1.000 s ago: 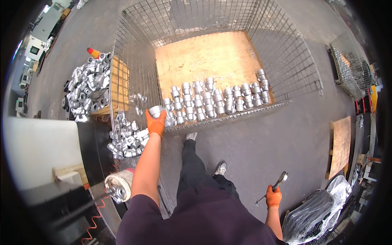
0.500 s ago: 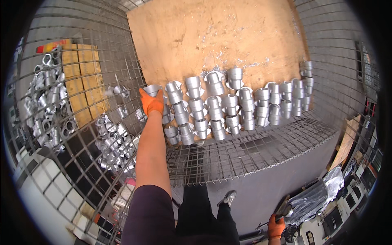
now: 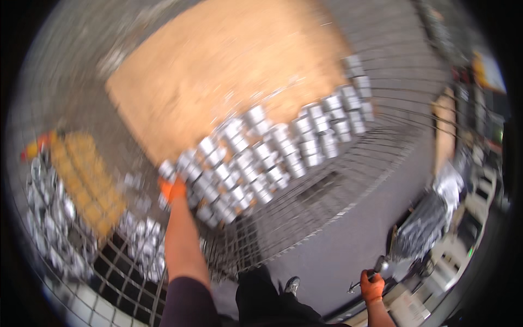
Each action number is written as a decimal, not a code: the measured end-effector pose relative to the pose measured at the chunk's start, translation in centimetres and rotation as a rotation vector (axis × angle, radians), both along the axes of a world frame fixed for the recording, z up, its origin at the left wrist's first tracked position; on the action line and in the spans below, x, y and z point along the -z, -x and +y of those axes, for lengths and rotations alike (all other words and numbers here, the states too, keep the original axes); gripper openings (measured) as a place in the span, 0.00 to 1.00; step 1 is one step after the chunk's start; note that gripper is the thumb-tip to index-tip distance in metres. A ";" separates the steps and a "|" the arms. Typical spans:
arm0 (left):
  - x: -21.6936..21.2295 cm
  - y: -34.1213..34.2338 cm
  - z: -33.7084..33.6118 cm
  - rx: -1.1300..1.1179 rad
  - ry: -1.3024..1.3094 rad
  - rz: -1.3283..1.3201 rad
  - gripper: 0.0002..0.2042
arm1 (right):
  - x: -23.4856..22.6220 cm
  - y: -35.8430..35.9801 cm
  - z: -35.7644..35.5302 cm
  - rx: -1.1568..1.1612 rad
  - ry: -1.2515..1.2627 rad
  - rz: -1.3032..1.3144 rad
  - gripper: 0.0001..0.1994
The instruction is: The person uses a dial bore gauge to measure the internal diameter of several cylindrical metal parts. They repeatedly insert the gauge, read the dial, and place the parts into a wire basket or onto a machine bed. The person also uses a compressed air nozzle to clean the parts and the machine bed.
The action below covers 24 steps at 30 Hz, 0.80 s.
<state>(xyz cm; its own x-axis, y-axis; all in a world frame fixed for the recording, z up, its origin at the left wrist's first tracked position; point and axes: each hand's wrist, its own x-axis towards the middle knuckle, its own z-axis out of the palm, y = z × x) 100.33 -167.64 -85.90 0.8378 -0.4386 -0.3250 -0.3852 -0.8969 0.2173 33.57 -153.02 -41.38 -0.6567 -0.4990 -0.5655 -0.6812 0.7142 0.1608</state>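
By the board (image 3: pixel 234 54), blurred left fingers (image 3: pixel 166 186) seemingly hold a metal fitting (image 3: pixel 167 170); right fingers (image 3: pixel 366 278) grip a tool (image 3: pixel 382 266).

I have my left hand (image 3: pixel 174 188), orange-gloved, against a silver fitting (image 3: pixel 167 170) at the left edge of the board (image 3: pixel 229 65), toward its near left corner, though blur hides whether it grips. Rows of fittings (image 3: pixel 248 163) line the board's near edge and reach up its right edge, inside a wire cage (image 3: pixel 339 214). My right hand (image 3: pixel 372 286) holds a tool (image 3: pixel 381 266) out beyond the cage's near side, well apart from the board.
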 end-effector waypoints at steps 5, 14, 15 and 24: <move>-10.0 8.8 -1.2 -0.138 0.235 0.251 0.33 | -3.3 0.0 2.7 0.200 -0.010 0.032 0.20; -28.3 26.1 -3.8 0.963 0.303 -0.362 0.33 | -12.2 2.1 29.4 0.759 0.357 0.110 0.20; -30.7 28.7 -3.8 0.912 0.427 -0.240 0.33 | -12.1 2.6 33.3 0.809 0.387 0.116 0.20; -47.5 57.1 6.5 1.523 0.076 0.275 0.33 | -3.8 0.4 58.6 1.365 0.392 0.188 0.21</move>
<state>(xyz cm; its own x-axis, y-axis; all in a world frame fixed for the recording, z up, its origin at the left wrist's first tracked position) 43.18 -161.15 -38.43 -0.4809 -0.8136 -0.3267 -0.8338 0.3091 0.4575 33.16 -94.37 -37.58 -0.7890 0.4715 -0.3938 0.5712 0.7991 -0.1875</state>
